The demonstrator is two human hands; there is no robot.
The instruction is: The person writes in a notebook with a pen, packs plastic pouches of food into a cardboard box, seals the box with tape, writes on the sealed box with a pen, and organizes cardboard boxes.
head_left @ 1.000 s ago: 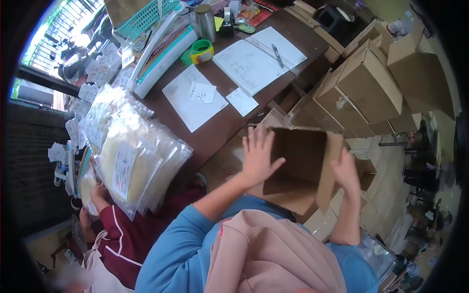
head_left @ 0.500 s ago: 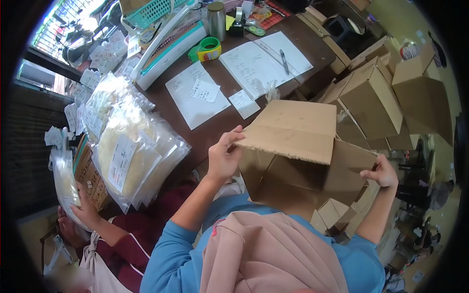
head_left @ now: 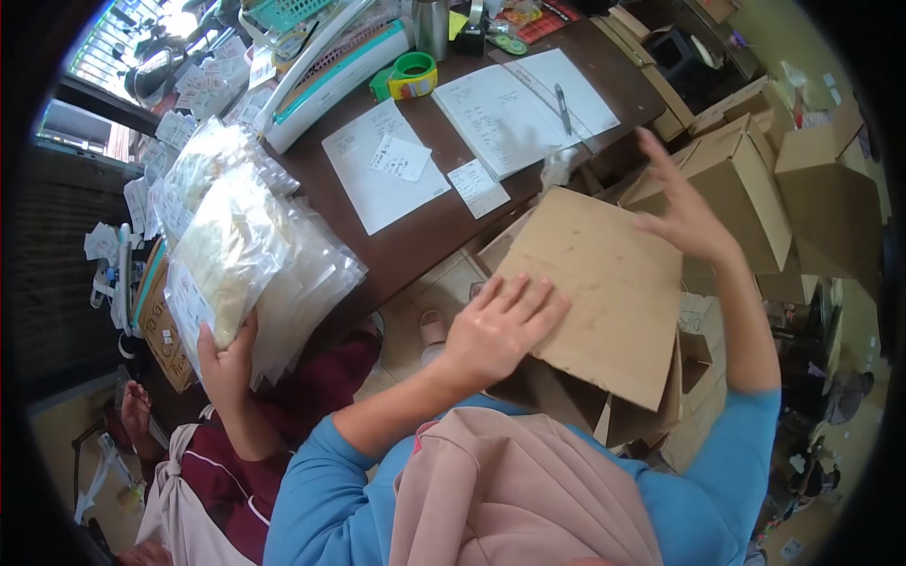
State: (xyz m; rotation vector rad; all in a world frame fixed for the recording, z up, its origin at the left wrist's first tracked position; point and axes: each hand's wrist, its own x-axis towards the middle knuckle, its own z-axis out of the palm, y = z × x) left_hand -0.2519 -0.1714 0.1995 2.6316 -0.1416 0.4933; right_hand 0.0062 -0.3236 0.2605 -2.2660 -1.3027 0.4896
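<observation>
Carton flap (head_left: 609, 302), beside tabletop (head_left: 408, 257) near edge: left hand (head_left: 505, 328) flat on it, spread; right hand (head_left: 687, 206) splayed, apparently clear. Risk: one-sided pressure may skew it.

Brown cardboard box (head_left: 613, 283), blue sleeve (head_left: 727, 472), yellow-green tape (head_left: 413, 88)

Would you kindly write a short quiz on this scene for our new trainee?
1. Where does the blue-sleeved person's left hand rest?
(a) on the round green-and-yellow tape roll
(b) on the brown cardboard box flap
(c) on the silver metal tumbler

2. True or false: the slim dark pen lies on the open white-paged notebook.

3. Fill in: the maroon-sleeved co-worker's hand nearer the blue-sleeved person touches a clear plastic ____.

Key: 1 (b); 2 true; 3 bag.
</observation>
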